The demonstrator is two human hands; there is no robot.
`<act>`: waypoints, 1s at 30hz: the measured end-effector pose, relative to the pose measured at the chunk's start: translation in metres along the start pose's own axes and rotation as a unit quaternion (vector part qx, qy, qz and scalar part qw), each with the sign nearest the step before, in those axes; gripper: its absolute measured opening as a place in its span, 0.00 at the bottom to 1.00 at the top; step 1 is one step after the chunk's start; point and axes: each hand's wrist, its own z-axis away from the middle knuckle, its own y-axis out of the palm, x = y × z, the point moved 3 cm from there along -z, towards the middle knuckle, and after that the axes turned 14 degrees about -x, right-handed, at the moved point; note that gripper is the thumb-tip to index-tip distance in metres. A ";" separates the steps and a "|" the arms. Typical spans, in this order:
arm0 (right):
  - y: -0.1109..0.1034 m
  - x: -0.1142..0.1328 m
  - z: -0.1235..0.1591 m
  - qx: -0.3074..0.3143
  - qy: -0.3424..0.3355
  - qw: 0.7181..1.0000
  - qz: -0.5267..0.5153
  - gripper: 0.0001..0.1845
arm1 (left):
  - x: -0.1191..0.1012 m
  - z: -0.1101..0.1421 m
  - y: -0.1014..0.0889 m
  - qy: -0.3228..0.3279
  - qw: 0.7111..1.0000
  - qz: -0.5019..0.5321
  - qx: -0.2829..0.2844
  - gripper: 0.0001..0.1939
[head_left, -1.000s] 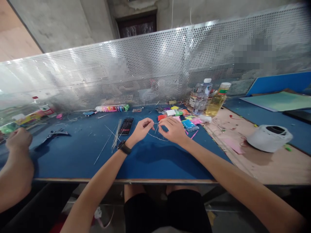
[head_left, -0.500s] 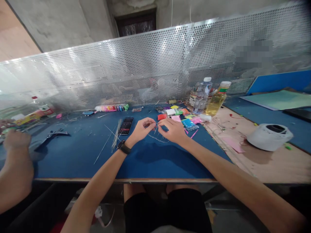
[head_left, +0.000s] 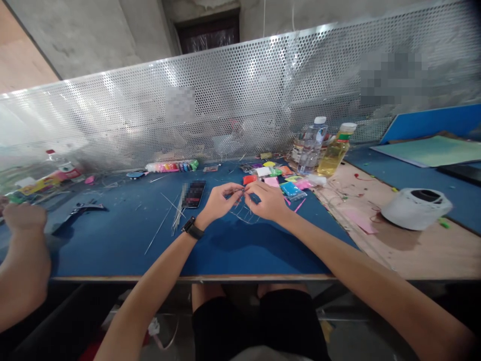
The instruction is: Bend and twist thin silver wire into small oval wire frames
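A thin wire frame (head_left: 246,215), bent into a curve with short cross pieces, hangs below my fingertips over the blue tabletop. My left hand (head_left: 222,201) pinches its upper part between thumb and forefinger. Right beside it, my right hand (head_left: 265,200) pinches the same wire, the two sets of fingertips nearly touching. The exact spot they grip is too small to make out. Left of my hands lie a black phone (head_left: 195,194) and several loose straight wires (head_left: 177,216). Just behind my right hand are colourful small packets (head_left: 293,190).
Two bottles, one clear (head_left: 312,145) and one with yellow liquid (head_left: 335,153), stand at the back right. A white roll-shaped object (head_left: 416,208) sits on the bare board at right. A co-worker's hand (head_left: 25,216) rests far left near a dark tool (head_left: 84,209). A perforated metal screen (head_left: 210,110) closes the back.
Both hands stay together on the wire. The wire frame below them has turned slightly, so its cross pieces show more clearly. The camera view has shifted a little.
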 end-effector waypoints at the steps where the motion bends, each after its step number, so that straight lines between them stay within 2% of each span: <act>1: 0.000 0.000 0.000 -0.001 0.002 1.000 -0.001 0.04 | 0.000 0.000 0.000 0.000 1.000 -0.001 -0.005 0.17; 5: 0.000 0.001 0.000 -0.001 0.004 1.000 -0.007 0.04 | 0.000 0.000 0.000 0.011 1.000 -0.013 -0.014 0.16; 12: 0.000 -0.002 0.001 0.013 -0.008 1.000 -0.003 0.05 | -0.010 0.000 -0.001 0.102 0.987 -0.122 -0.031 0.13; 16: 0.000 -0.005 0.001 0.041 0.007 0.999 -0.026 0.09 | -0.010 0.000 -0.001 0.095 0.988 -0.117 -0.043 0.13; 19: 0.003 -0.007 -0.001 0.055 0.048 0.995 -0.075 0.10 | -0.008 0.000 0.000 0.085 0.989 -0.111 -0.046 0.12; 25: 0.007 -0.011 -0.005 0.044 0.200 0.968 -0.145 0.13 | -0.010 -0.002 0.000 0.091 0.988 -0.118 -0.033 0.11; 30: 0.008 -0.016 -0.010 0.050 0.262 0.947 -0.178 0.15 | -0.016 -0.003 -0.001 0.112 0.984 -0.135 -0.010 0.10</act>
